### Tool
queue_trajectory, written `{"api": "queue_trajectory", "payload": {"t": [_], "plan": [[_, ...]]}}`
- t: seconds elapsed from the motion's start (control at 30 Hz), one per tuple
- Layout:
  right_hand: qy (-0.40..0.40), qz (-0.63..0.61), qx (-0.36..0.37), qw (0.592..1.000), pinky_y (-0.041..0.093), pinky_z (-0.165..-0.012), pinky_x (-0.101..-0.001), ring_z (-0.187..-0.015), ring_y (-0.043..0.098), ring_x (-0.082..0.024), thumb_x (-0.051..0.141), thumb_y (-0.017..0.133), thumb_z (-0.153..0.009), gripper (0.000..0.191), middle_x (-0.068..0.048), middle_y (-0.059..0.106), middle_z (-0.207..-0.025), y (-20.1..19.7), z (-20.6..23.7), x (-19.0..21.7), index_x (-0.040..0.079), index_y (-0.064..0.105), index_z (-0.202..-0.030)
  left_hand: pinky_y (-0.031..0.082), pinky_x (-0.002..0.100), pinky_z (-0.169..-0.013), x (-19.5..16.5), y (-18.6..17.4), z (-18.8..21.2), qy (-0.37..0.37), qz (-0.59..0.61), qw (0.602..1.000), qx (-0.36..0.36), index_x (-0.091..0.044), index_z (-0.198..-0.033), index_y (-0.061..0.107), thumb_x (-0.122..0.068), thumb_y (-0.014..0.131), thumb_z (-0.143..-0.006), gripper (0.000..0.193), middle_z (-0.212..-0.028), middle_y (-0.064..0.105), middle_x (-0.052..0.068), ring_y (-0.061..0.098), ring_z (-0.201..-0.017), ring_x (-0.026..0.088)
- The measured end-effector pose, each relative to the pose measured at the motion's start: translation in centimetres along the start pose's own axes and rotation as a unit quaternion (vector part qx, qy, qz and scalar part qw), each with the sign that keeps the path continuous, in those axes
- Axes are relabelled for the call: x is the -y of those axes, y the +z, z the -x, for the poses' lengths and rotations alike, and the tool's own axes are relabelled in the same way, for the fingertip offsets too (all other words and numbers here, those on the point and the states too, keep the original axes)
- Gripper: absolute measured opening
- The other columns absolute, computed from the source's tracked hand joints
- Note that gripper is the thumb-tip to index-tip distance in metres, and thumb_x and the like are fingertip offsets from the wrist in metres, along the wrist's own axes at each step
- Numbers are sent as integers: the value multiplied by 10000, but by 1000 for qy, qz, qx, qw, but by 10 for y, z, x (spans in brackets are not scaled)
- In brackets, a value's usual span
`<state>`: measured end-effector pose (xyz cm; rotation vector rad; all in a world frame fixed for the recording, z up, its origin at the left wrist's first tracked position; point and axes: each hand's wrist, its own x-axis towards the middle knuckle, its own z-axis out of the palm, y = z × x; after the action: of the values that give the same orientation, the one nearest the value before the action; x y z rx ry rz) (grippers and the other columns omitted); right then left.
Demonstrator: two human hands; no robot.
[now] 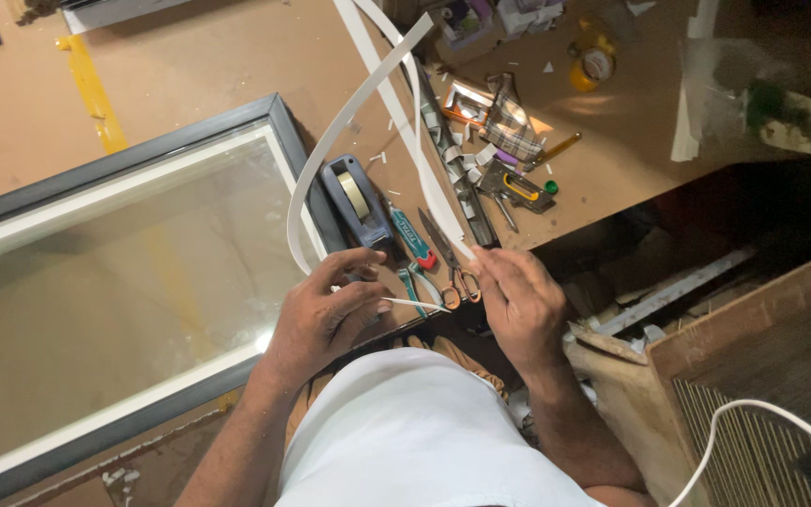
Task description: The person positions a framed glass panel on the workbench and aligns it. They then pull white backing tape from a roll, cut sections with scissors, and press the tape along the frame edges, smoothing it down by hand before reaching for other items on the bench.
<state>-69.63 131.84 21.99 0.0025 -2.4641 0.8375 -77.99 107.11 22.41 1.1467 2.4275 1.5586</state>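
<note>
- My left hand (326,314) has its grip pinched closed on a long, thin white plastic strip (335,141), which loops up from my fingers and arcs over the brown counter (199,66).
- My right hand (518,300) has its fingers curled closed round a second run of white strip near its lower end, just beside the orange-handled scissors (452,268).
- The strip ends lie between my hands at the counter's near edge.
- A grey tape dispenser (357,199) sits just above my left hand.
- A large grey-framed glass panel (114,282) lies to the left, touching my left wrist.
</note>
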Motion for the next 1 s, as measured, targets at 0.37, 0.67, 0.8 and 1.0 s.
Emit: {"api": "queue_trajectory", "payload": {"t": [0.37,0.67,0.8,1.0], "plan": [[-17,-97,13,995,638,-766,-268,-902,751,-181,-54,787,-884,300,-101,727,-1053,-32,51,92,24,716,-1164,561,340,-734,-1,-9,-3,161,25,982,92,-109,-925,745,-211,833,-821,170,-1080,737,-6,658,-870,196],[43,6,-93,995,633,-800,-291,-924,761,-205,13,830,-887,295,-103,746,-1025,7,112,121,24,684,-1143,499,391,-781,2,-8,40,185,5,980,72,-118,-920,738,-282,849,-792,236,-929,703,-17,591,-890,222],[96,-80,-153,980,627,-775,-303,-909,759,-211,-12,810,-911,290,-116,743,-1011,3,137,131,18,647,-1148,484,481,-859,-20,-17,46,211,34,974,72,-72,-1001,676,-337,779,-798,349,-949,694,29,620,-977,270],[94,-189,-203,956,628,-795,-327,-928,730,-227,-40,791,-919,363,-150,706,-1045,7,155,145,25,590,-1214,498,415,-599,-50,-20,50,183,122,946,238,-58,-960,640,-249,707,-976,203,-791,635,61,660,-729,267]]}}
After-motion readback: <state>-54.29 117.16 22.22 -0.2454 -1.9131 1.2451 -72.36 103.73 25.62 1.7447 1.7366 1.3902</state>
